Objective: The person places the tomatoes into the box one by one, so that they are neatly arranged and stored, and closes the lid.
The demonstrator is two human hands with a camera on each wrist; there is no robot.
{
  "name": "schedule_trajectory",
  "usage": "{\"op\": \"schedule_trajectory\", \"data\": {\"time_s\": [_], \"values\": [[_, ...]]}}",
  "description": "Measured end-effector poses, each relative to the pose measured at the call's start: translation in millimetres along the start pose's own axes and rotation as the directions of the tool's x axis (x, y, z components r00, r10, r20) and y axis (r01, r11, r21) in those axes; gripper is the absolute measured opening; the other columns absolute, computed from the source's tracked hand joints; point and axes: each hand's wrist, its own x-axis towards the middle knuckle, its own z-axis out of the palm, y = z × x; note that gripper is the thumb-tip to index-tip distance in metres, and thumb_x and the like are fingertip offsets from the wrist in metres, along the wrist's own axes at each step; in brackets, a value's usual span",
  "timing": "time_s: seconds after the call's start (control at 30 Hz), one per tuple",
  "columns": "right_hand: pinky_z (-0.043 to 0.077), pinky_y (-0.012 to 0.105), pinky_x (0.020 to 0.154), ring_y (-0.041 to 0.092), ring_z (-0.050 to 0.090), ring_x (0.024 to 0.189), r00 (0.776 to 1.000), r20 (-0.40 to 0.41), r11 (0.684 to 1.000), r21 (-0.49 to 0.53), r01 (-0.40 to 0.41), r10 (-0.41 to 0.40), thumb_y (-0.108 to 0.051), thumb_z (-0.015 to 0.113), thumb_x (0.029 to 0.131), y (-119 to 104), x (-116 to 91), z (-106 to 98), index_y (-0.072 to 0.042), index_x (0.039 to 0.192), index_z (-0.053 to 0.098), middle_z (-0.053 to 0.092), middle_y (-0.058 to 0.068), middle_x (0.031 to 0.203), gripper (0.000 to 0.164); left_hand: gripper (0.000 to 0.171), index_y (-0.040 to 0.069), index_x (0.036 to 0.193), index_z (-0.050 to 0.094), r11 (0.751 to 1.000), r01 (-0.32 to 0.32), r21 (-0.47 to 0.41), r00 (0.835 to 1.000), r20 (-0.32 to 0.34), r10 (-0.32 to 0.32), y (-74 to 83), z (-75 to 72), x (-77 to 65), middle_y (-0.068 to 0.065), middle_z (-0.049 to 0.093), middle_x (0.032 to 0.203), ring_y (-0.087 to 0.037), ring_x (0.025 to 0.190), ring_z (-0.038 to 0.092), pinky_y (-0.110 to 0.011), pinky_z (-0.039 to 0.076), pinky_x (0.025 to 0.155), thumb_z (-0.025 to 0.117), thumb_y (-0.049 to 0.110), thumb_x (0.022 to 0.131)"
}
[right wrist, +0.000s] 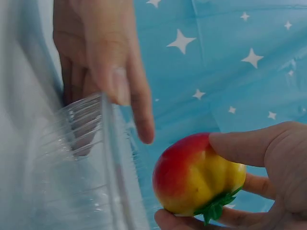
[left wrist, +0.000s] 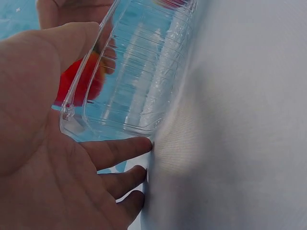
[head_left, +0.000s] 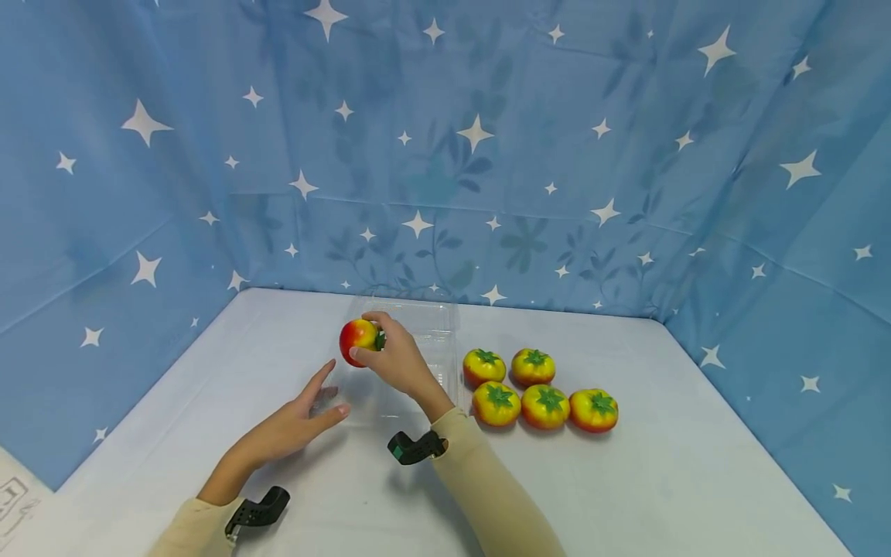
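Observation:
My right hand (head_left: 400,363) holds a red and yellow toy persimmon (right wrist: 192,177) with green leaves, pinched between thumb and fingers. The fruit is raised over the left side of a clear plastic box (head_left: 445,319), its leaves turned sideways. At the box's near left corner is my left hand (head_left: 288,429), thumb and fingers spread and fairly straight. In the left wrist view, the thumb lies at the box's rim (left wrist: 108,24) and the fingertips (left wrist: 144,143) reach its lower edge by the table. The right wrist view shows the box's ribbed wall beside the left fingers.
Several more toy persimmons (head_left: 546,406) sit leaf side up in two loose rows just right of the box. A white cloth covers the table (head_left: 668,480). Blue star-patterned curtain (head_left: 445,155) hangs behind it and along both sides.

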Motion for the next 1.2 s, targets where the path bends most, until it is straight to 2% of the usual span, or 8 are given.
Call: {"op": "schedule_trajectory", "data": {"time_s": [0.37, 0.6, 0.83, 1.0, 1.2], "values": [[0.056, 0.042, 0.104, 0.029, 0.063, 0.121, 0.995, 0.054, 0.989, -0.128, -0.081, 0.088, -0.012, 0.079, 0.098, 14, 5, 10, -0.007, 0.148, 0.056, 0.065, 0.012, 0.141, 0.055, 0.095, 0.013, 0.173, 0.005, 1.0, -0.016, 0.005, 1.0, 0.009, 0.016, 7.5, 0.0, 2.0, -0.034, 0.038, 0.163, -0.06, 0.148, 0.036, -0.081, 0.032, 0.111, 0.066, 0.04, 0.106], [0.057, 0.042, 0.103, 0.029, 0.062, 0.116, 0.993, 0.056, 0.985, -0.144, -0.091, 0.1, -0.01, 0.08, 0.097, 19, 7, 16, -0.006, 0.145, 0.055, 0.064, 0.014, 0.135, 0.055, 0.097, 0.011, 0.173, 0.005, 1.0, -0.009, 0.002, 1.0, 0.006, 0.009, 9.1, 0.2, -0.4, -0.034, 0.037, 0.164, -0.061, 0.148, 0.035, -0.079, 0.035, 0.109, 0.066, 0.044, 0.106], [0.058, 0.042, 0.101, 0.029, 0.061, 0.11, 0.99, 0.059, 0.98, -0.163, -0.115, 0.126, -0.005, 0.08, 0.093, 22, 4, 23, -0.007, 0.145, 0.054, 0.06, 0.016, 0.125, 0.058, 0.096, 0.012, 0.173, 0.003, 1.0, -0.002, -0.002, 1.0, 0.013, 0.002, 3.6, 1.3, -1.4, -0.036, 0.036, 0.163, -0.061, 0.145, 0.038, -0.078, 0.039, 0.108, 0.065, 0.044, 0.107], [0.056, 0.044, 0.104, 0.031, 0.062, 0.112, 0.991, 0.036, 0.977, -0.177, -0.122, 0.13, -0.002, 0.08, 0.092, 21, 4, 26, -0.007, 0.147, 0.054, 0.06, 0.018, 0.128, 0.061, 0.095, 0.013, 0.173, 0.003, 1.0, -0.012, 0.005, 1.0, 0.01, 0.012, -0.4, 1.4, -1.0, -0.036, 0.038, 0.162, -0.061, 0.144, 0.04, -0.078, 0.037, 0.108, 0.065, 0.043, 0.107], [0.053, 0.045, 0.108, 0.031, 0.061, 0.121, 0.989, -0.001, 0.968, -0.204, -0.145, 0.148, -0.007, 0.081, 0.094, 23, 4, 29, -0.006, 0.152, 0.053, 0.063, 0.017, 0.14, 0.064, 0.095, 0.013, 0.173, 0.003, 1.0, -0.011, 0.001, 1.0, 0.012, 0.011, -0.9, 1.6, -1.5, -0.036, 0.037, 0.162, -0.06, 0.145, 0.039, -0.079, 0.035, 0.11, 0.065, 0.043, 0.107]]}}
